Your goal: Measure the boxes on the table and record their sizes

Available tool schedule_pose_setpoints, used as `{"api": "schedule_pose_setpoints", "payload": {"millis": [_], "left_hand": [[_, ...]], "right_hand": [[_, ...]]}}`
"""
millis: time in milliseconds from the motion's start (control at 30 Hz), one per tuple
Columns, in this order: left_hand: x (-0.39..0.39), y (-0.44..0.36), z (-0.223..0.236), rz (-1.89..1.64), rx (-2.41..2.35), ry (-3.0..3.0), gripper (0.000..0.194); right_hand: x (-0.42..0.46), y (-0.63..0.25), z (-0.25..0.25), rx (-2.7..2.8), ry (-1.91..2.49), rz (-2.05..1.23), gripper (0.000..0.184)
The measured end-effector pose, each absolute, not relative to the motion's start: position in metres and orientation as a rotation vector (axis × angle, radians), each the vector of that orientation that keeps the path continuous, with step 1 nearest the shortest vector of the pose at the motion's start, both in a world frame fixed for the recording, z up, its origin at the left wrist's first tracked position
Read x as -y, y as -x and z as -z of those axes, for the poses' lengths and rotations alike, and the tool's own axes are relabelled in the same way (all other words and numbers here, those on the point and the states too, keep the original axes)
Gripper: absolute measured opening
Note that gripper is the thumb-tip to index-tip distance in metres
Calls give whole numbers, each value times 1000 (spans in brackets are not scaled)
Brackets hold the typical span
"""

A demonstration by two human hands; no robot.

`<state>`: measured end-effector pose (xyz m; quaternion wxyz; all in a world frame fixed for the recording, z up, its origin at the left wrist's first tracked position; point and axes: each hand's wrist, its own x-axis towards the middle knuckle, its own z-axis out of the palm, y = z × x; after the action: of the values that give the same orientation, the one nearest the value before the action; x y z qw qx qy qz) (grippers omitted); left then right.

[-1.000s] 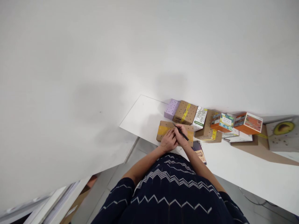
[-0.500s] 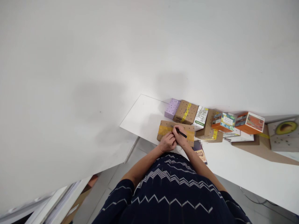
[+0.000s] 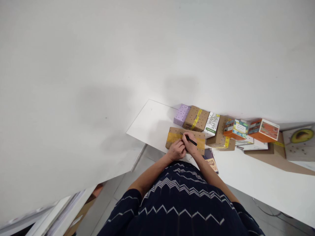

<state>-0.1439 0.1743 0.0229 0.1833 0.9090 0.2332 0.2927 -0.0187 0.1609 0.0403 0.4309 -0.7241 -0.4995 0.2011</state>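
Observation:
A brown cardboard box [image 3: 172, 139] with yellow tape along its top lies in front of me on the white table. My right hand [image 3: 189, 143] is closed around a black pen [image 3: 191, 141], the pen's back end pointing to the lower right. Its writing end is hidden behind my fingers, above the tape. Beside it, my left hand [image 3: 177, 149] rests on the box with its fingers curled together, touching my right hand. Whether the left fingers hold anything cannot be made out.
Behind the box stand a purple box [image 3: 182, 114], a taped brown box [image 3: 196, 118] and a white Super Meal box [image 3: 211, 124]. To the right are orange boxes [image 3: 264, 130] and an avocado-printed box [image 3: 299, 142]. A dark booklet-like item [image 3: 211, 162] lies by my right forearm.

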Motion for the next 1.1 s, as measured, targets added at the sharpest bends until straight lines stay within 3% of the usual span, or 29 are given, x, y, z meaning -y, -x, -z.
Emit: {"api": "schedule_pose_setpoints", "payload": {"millis": [367, 633, 733, 867, 967, 1100], "left_hand": [[-175, 144, -26, -811, -648, -2634, 14], [-184, 149, -29, -833, -703, -2560, 16], [-189, 151, -28, -880, -735, -2567, 16], [-191, 151, -27, -924, -742, -2650, 15], [-191, 151, -26, -924, -762, -2678, 15], [-190, 150, -27, -932, -758, -2683, 15]], "right_hand": [[-152, 16, -51, 1003, 1764, -561, 21], [-90, -34, -48, 555, 1850, -309, 35], [-55, -55, -25, 742, 2061, -261, 35], [-33, -64, 9, 1335, 2305, -467, 41], [-44, -56, 25, 1597, 2520, -641, 53], [-73, -43, 38, 1675, 2696, -777, 52]]}}
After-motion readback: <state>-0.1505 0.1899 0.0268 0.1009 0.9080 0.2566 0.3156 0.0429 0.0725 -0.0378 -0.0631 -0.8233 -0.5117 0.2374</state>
